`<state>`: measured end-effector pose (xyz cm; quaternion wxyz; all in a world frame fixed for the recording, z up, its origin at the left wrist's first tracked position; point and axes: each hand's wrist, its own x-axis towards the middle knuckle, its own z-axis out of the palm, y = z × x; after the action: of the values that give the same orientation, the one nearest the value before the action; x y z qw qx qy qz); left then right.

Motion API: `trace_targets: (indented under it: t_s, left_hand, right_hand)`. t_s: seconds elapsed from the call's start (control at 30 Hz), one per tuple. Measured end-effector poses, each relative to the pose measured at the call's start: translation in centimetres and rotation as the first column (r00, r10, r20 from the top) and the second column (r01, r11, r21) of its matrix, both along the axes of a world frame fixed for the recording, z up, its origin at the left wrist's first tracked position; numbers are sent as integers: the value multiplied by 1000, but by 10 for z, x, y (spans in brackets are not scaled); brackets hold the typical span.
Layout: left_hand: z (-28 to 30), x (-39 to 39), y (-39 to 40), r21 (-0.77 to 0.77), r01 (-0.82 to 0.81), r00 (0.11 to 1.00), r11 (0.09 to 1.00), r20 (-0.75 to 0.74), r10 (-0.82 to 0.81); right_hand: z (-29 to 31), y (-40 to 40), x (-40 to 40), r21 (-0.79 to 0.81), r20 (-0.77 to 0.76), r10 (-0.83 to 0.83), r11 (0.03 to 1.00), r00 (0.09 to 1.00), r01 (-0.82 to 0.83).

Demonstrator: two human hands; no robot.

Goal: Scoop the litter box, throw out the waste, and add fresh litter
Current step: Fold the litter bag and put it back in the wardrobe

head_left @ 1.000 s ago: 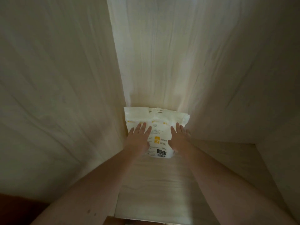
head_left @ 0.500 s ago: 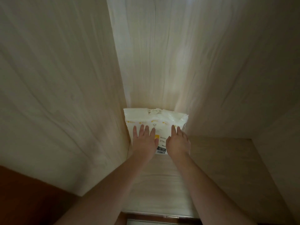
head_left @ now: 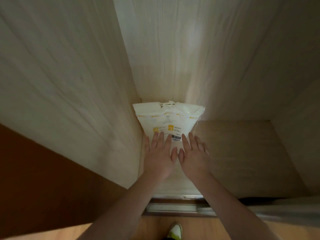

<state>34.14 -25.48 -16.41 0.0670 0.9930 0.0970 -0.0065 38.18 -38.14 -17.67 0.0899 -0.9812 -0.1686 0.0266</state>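
Observation:
A white litter bag [head_left: 167, 118] with yellow marks and a barcode stands upright in the back left corner of a pale wooden cabinet floor [head_left: 233, 153]. Its crumpled top leans against the back wall. My left hand [head_left: 160, 154] and my right hand [head_left: 194, 154] are flat, fingers spread, side by side in front of the bag. Only the fingertips overlap the bag's lower edge; neither hand grips it. No litter box or scoop is in view.
Pale wood walls close in on the left [head_left: 69, 84], back [head_left: 173, 49] and right [head_left: 259, 66]. A metal sliding track [head_left: 180, 207] runs along the cabinet's front edge. A dark brown panel [head_left: 43, 179] stands at the left. My shoe [head_left: 175, 231] is on the wooden floor below.
Both hands have slid back from the bag's face towards me, now only fingertips at its base. The view has pulled back, showing the track and floor.

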Motion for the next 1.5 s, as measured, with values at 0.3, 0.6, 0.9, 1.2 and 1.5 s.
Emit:
trace_targets:
  t_s: [0.3,0.6,0.9,1.2,1.5]
  left_hand:
    - [8,-35,9,53,162,978,985,-142,-153]
    - [-32,-53,13,3,230,932,973,-289,-219]
    - [-80,-81,16,20,346,884,938,-343,-319]
    - [-119,-112,15,0,360,835,933,-446,-323]
    - [-106,-122,10,-7,466,814,885,-389,-432]
  right_hand:
    - [-2,-29,-45,-70,-180,-12,998,984,0]
    - [-51,-25,-72,-69,-319,-73,996,945,54]
    - [-95,-36,-112,-77,-376,-47,997,925,19]
    - [-120,-40,-141,-92,-385,-14,995,923,-23]
    - [-116,-40,-168,-80,-343,-124,992,931,102]
